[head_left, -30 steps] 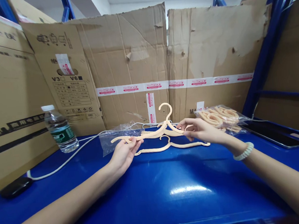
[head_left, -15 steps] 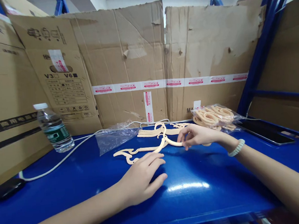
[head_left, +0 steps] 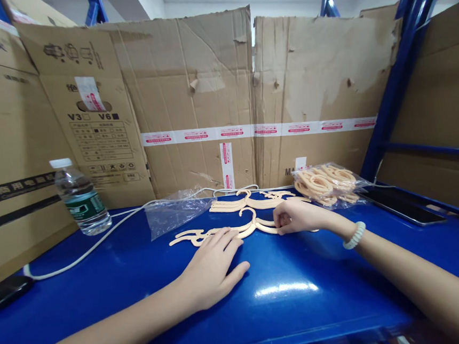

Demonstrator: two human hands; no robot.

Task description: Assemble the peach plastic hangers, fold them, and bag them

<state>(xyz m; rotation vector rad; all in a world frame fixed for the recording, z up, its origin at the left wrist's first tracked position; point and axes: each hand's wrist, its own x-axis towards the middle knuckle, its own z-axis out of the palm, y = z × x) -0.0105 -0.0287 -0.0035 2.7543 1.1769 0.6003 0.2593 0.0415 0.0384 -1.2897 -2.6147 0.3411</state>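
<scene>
The right hand (head_left: 303, 216) is curled, its thumb and fingers pinching the right arm of the front hangers (head_left: 265, 230). The left hand (head_left: 217, 269) is spread palm down, grasping nothing, with its fingertips over their left side; whether they press on it I cannot tell. These beige hangers, seemingly 2 overlapped, lie flat on the blue table (head_left: 306, 315), hook pointing away from the person.

Just behind them lies a layered stack of similar hangers (head_left: 228, 206), count unclear. To the right, near the right hand, a clear plastic bag (head_left: 359, 183) holds more beige pieces with rounded, looped ends, piled together. To the left, a second clear bag (head_left: 173, 217) lies flat and crumpled.

Farther left stands a capped bottle (head_left: 81, 201) with a green label and clear liquid inside. A black flat device (head_left: 403, 205) rests at the far right. Behind everything stand 2 brown cardboard panels (head_left: 191, 100) crossed by printed tape; a large carton (head_left: 5, 138) flanks the left side, its contents hidden.
</scene>
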